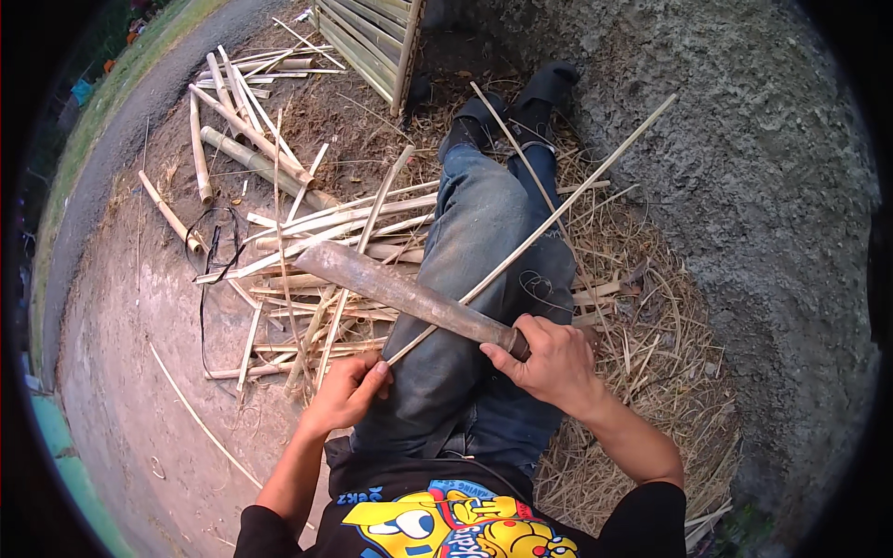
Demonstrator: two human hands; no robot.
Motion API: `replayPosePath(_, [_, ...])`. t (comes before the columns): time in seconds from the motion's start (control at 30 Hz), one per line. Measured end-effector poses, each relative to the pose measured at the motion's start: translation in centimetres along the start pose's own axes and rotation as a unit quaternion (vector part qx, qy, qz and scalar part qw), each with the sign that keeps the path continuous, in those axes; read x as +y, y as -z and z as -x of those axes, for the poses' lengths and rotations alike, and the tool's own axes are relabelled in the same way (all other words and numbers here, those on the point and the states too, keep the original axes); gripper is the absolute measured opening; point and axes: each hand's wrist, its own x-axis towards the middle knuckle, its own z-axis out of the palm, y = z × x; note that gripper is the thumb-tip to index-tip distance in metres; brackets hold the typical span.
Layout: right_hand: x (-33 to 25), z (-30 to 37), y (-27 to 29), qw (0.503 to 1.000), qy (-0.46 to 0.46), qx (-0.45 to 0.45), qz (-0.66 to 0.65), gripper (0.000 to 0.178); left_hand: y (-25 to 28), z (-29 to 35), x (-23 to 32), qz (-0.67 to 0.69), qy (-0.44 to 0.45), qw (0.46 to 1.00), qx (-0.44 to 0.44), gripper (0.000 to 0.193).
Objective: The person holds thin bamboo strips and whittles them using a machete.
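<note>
My right hand (556, 365) is wrapped round the handle of a machete (409, 296), whose broad, worn blade points to the far left above my legs. Closed on the near end of a long, thin bamboo strip (567, 198) is my left hand (352, 389). From there the strip slants up to the far right over my jeans. The blade crosses the strip a little beyond my left hand; whether the edge touches it I cannot tell. My crossed legs (474, 223) in blue jeans lie stretched out beneath both.
Split bamboo strips (316, 228) lie piled left of my legs, with several round bamboo poles (251, 153) farther off. A slatted bamboo panel (372, 42) stands at the far side. Shavings (651, 391) cover the ground on the right, beside a rough grey wall (744, 177).
</note>
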Motion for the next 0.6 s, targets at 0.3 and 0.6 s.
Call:
replayPosePath(0.3, [-1.2, -0.7, -2.6, 0.999, 0.020, 0.029, -0.011, 0.056, -2.1, -2.9, 4.0, -0.188, -0.005, 0.978, 0.088, 0.023])
replayPosePath(0.6, [-0.6, -1.0, -4.0, 0.996, 0.036, 0.079, 0.028, 0.059, -3.3, -4.4, 2.4, -0.041, 0.005, 0.991, 0.126, 0.027])
